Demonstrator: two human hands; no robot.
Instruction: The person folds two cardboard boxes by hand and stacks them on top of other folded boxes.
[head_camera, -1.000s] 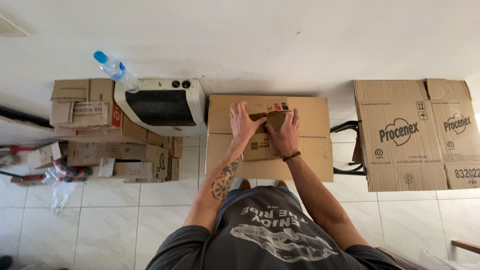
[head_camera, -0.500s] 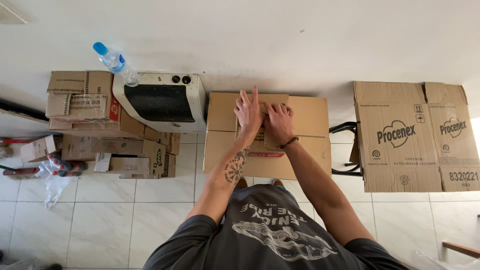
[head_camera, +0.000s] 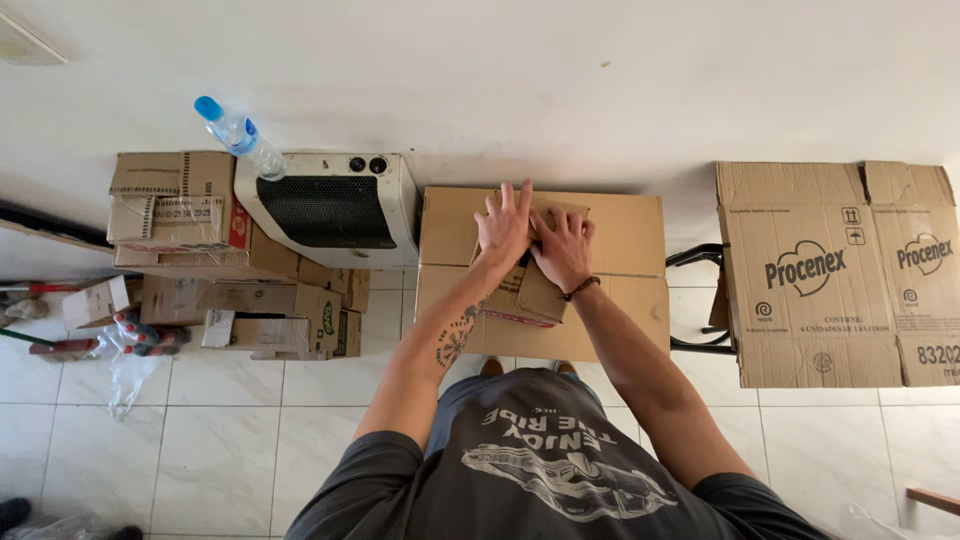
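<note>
Hands: left hand (head_camera: 503, 228) is laid flat, fingers stretched toward the wall, on the small cardboard box (head_camera: 528, 272); right hand (head_camera: 563, 248) is pressed beside it, fingers spread and slightly curled over the same box. Nothing is gripped by either; both palms are only resting on cardboard.
Small box: set on top of the large closed carton (head_camera: 543, 272), near its middle, slightly skewed; a red-edged strip is seen at its near side.
Large carton: stood on the floor against the far wall, directly ahead of the person.
Left neighbour: white heater with dark grille (head_camera: 330, 208), tilted, touching the carton's left edge.
Bottle: clear plastic bottle with blue cap (head_camera: 238, 134) is lying at the heater's far left corner.
Far left: stack of flattened and small cartons (head_camera: 200, 250); crumpled plastic wrap (head_camera: 125, 350) on the tiles beside it.
Right: dark chair frame (head_camera: 700, 300) is wedged between the carton and a large printed carton (head_camera: 835, 275).
Obstruction: most of the small box's top is hidden by the hands.
</note>
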